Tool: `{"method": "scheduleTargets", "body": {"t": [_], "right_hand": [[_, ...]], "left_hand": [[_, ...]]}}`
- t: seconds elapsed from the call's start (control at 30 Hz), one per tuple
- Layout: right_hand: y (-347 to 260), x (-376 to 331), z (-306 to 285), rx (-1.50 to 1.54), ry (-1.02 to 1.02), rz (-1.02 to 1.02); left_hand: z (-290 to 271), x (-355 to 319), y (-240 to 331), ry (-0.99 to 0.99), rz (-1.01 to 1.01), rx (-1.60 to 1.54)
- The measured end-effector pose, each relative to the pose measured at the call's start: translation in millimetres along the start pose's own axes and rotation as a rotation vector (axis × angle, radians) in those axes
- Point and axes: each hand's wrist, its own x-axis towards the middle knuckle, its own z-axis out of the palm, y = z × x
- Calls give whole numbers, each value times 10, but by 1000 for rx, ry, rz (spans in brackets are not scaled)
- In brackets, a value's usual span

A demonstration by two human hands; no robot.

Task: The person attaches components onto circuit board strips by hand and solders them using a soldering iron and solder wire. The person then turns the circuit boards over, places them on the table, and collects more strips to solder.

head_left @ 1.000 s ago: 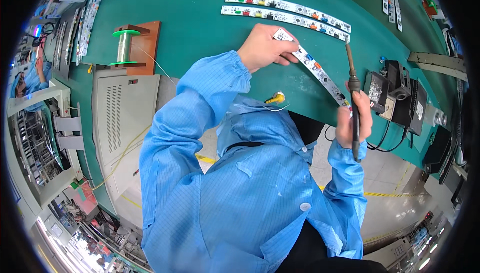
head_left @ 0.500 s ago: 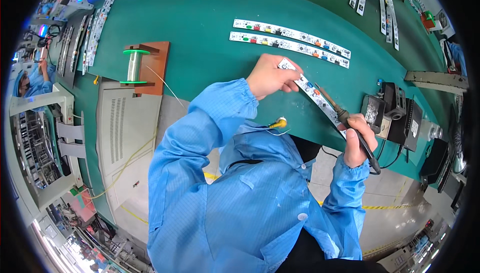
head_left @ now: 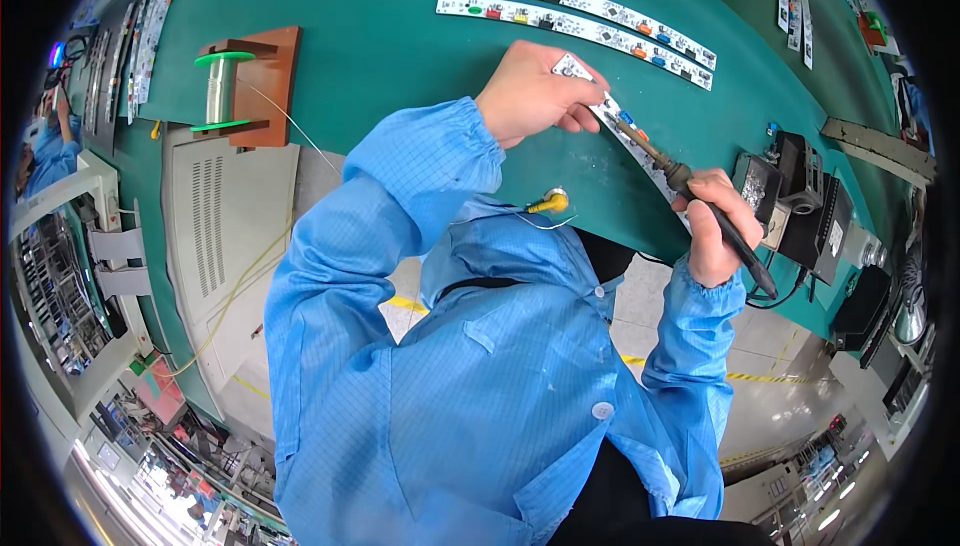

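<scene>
You are pinching the circuit strip over the tabletop by its upper end with your left hand, probably to steady it, while your right hand is gripping the soldering iron, likely to guide its tip.

I can read no lettering from here: the marks on the held circuit strip, the two far strips and the right-hand black box's label are too tiny.

Bright light, fisheye distortion, dark corners
</scene>
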Motion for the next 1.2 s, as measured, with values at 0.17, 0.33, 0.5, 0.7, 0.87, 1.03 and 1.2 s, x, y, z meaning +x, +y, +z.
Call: {"method": "scheduleTargets", "body": {"t": [0.17,0.33,0.5,0.7,0.87,1.03,1.2], "right_hand": [[35,-2,1,11,2,8],[22,-34,12,46,38,72],[33,-54,19,64,57,98],[55,-50,18,58,55,81],[54,-61,30,58,70,104],[64,-74,38,138,107,149],[85,-88,34,185,140,190]], "left_hand": [[-2,-5,-1,2,11,18],[3,-13,-3,3,24,24],[1,-29,8,8,23,39],[-6,-29,5,5,17,41],[-8,-27,-5,11,14,40],[-8,-35,-8,2,44,54],[-13,-52,-5,-8,60,73]]}}
